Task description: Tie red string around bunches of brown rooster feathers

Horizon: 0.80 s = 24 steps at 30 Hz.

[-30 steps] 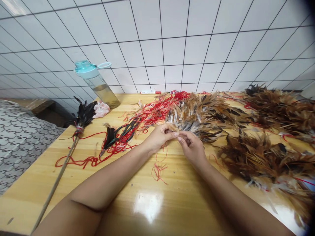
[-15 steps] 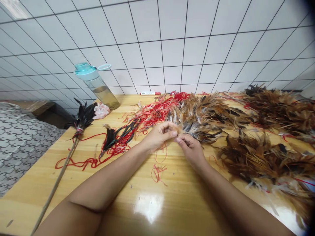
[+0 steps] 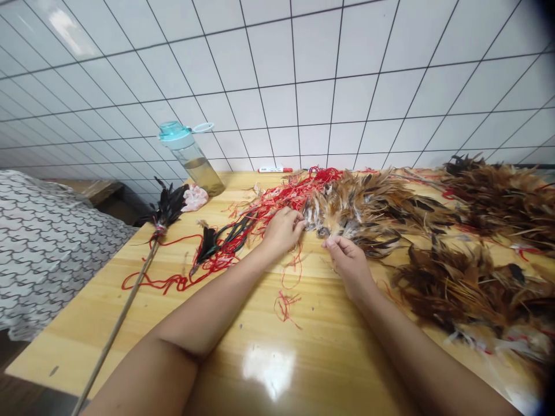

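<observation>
My left hand [image 3: 284,232] rests at the left edge of a pile of brown and grey feathers [image 3: 368,202], its fingers curled downward. Whatever those fingertips grip is hidden behind the hand. A short way to the right, my right hand [image 3: 347,260] pinches thumb against forefinger just in front of the same pile. Anything in that pinch is too small to name. Tangled red strings [image 3: 286,193] lie behind and left of my left hand. A loose bit of red thread [image 3: 285,306] lies on the table nearer to me.
On the left lies a stick [image 3: 125,312] with black feathers [image 3: 169,202] bound at its end. A water bottle [image 3: 202,170], crumpled pinkish plastic [image 3: 195,198] and a marker [image 3: 275,170] stand or lie toward the tiled wall [image 3: 316,98]. More brown feathers [image 3: 477,289] cover the right side.
My hands, together before around a small tan tuft, have parted: the left moved back to the feather pile's edge, the right stayed in front. The view has shifted slightly left.
</observation>
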Tool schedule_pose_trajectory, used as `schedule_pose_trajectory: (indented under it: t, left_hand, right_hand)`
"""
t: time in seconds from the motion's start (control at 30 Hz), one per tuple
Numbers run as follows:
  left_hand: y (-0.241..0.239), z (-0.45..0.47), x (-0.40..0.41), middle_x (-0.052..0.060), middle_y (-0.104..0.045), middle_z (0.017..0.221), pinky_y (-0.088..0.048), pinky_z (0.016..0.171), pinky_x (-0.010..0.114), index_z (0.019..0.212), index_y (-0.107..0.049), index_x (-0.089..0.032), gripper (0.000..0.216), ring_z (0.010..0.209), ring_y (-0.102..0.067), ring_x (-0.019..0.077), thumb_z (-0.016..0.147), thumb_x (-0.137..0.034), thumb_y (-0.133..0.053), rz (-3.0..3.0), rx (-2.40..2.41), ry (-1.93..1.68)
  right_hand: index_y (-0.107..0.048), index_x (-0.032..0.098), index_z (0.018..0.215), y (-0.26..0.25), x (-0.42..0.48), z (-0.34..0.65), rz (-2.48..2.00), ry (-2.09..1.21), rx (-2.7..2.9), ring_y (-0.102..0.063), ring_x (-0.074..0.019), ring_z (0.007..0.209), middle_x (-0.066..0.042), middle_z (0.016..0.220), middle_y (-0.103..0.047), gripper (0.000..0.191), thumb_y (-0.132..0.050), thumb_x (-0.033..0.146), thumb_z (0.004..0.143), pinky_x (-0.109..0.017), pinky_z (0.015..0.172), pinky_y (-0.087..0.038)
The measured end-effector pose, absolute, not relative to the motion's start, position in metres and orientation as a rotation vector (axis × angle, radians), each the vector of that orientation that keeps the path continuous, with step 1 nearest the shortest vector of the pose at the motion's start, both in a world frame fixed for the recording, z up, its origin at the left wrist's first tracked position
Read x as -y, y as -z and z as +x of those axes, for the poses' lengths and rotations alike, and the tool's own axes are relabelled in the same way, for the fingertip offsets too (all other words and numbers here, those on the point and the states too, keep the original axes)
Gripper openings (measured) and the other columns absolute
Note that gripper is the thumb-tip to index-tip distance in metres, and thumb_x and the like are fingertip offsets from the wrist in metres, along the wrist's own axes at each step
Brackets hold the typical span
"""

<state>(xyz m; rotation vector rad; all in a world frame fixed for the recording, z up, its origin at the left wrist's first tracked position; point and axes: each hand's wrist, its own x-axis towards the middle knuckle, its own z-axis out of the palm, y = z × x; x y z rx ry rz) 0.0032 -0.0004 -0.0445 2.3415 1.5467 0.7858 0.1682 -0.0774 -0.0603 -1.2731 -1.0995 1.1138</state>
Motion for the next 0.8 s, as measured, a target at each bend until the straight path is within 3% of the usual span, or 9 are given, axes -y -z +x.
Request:
schedule_pose_trajectory:
  t: [0.17, 0.43, 0.67, 0.8]
  left_hand:
    - [0.048, 0.012, 0.001, 0.009, -0.059, 0.093, -0.041, 0.081, 0.033, 0.092, -0.064, -0.017, 0.017, 0.090, -0.053, 0.0212, 0.085, -0.030, -0.056, 2.472, -1.582, -0.657]
    - [0.045, -0.001, 0.004, 0.006, -0.059, 0.082, -0.041, 0.076, 0.031, 0.078, -0.063, -0.017, 0.013, 0.080, -0.053, 0.0180, 0.084, -0.019, -0.051, 2.350, -1.517, -0.735]
    - [0.032, -0.005, 0.011, -0.003, -0.053, 0.061, -0.033, 0.056, 0.022, 0.074, -0.057, -0.016, 0.022, 0.053, -0.043, 0.0084, 0.078, -0.038, -0.059, 1.517, -1.210, -0.868]
    - [0.030, -0.006, 0.009, -0.001, -0.056, 0.063, -0.032, 0.057, 0.023, 0.070, -0.057, -0.016, 0.017, 0.057, -0.046, 0.0102, 0.076, -0.031, -0.060, 1.739, -1.251, -0.751]
  right_hand:
    - [-0.063, 0.018, 0.075, 0.061, 0.076, 0.169, -1.247, -1.122, 1.077, -0.030, -0.0089, 0.046, 0.007, 0.049, -0.037, 0.035, -0.062, 0.053, 0.074, -0.022, 0.042, -0.024]
    - [-0.062, 0.018, 0.074, 0.062, 0.078, 0.170, -1.259, -1.097, 1.114, -0.028, -0.0088, 0.045, 0.007, 0.049, -0.037, 0.036, -0.061, 0.054, 0.074, -0.023, 0.042, -0.022]
    - [-0.062, 0.018, 0.074, 0.060, 0.078, 0.170, -1.278, -1.102, 1.126, -0.031, -0.0097, 0.047, 0.006, 0.051, -0.040, 0.031, -0.061, 0.049, 0.076, -0.024, 0.045, -0.025]
    - [-0.062, 0.019, 0.075, 0.058, 0.079, 0.170, -1.301, -1.090, 1.131, -0.037, -0.0113, 0.049, 0.005, 0.050, -0.040, 0.029, -0.060, 0.048, 0.077, -0.024, 0.047, -0.029]
